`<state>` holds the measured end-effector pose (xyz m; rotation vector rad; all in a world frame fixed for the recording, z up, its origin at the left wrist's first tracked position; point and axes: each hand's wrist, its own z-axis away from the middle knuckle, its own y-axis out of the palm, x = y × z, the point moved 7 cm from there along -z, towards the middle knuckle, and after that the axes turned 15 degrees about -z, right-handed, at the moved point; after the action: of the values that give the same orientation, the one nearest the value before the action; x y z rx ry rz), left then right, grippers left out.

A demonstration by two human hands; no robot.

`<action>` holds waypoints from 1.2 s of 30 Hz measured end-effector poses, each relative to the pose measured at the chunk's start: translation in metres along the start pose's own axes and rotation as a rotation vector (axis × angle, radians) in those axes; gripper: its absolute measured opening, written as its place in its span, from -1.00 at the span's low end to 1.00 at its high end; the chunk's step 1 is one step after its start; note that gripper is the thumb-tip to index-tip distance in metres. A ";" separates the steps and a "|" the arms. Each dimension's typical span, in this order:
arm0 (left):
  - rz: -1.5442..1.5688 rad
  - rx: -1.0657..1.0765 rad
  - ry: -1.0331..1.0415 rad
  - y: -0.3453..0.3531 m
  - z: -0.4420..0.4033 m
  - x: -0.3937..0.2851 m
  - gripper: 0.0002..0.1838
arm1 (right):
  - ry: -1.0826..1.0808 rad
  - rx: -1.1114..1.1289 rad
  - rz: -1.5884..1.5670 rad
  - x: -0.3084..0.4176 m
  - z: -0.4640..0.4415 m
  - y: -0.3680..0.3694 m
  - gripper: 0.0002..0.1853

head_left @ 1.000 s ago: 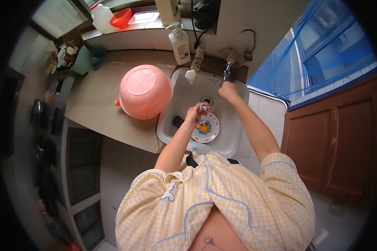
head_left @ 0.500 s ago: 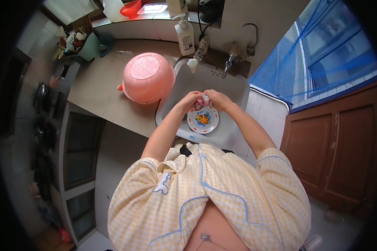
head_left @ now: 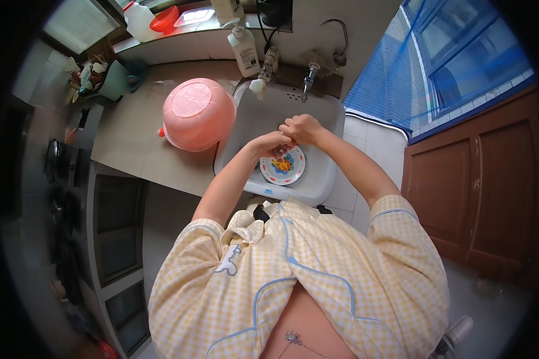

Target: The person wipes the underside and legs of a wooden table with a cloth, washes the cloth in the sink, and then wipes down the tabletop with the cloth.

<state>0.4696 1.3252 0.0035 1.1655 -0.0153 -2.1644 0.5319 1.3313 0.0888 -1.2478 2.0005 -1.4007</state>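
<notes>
Head view: one sink, one worktop, two bare hands.

Left hand (head_left: 271, 143): over the sink, fingers curled, meeting the right hand; cannot tell what, if anything, is gripped.
Right hand (head_left: 303, 128): drawn into a fist above the sink, knuckles up, touching the left; contents hidden.
Plate (head_left: 283, 165): one, round, white, flower at centre, red marks on rim; lies face up in the sink (head_left: 322, 170), towards its front edge, its far part overlapped by the left hand; contact cannot be told.
Basin (head_left: 199, 113): one, pink, upside down, at the right edge of the worktop (head_left: 161, 164), just beside the sink's left rim.
Pump bottle (head_left: 244, 52): one, white, upright, at the worktop's back right corner.
Left tap (head_left: 268, 64): white nozzle, by the sink's back left corner.
Right tap (head_left: 309, 81): metal, above the sink's back edge.
Utensil container (head_left: 114, 84): green, filled, at the worktop's back left corner.
</notes>
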 end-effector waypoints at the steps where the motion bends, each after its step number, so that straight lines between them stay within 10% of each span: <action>1: -0.105 -0.058 -0.036 0.000 0.001 -0.002 -0.92 | 0.048 0.057 0.021 -0.003 0.003 0.006 -0.89; 14: -1.258 -0.754 -0.004 -0.010 0.001 -0.021 -0.66 | 0.540 0.511 -0.102 -0.016 0.021 0.041 -0.90; 27: -1.567 -0.977 0.159 0.003 0.008 -0.025 -0.79 | 1.002 0.484 -0.543 -0.007 0.047 0.036 -0.81; 36: -0.939 -0.777 0.340 -0.021 -0.003 -0.005 -0.50 | 1.202 -0.719 -1.831 -0.023 0.086 0.077 -0.38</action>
<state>0.4623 1.3449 -0.0006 1.1227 1.6436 -2.2488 0.5734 1.3120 -0.0198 -3.7937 1.4921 -2.6081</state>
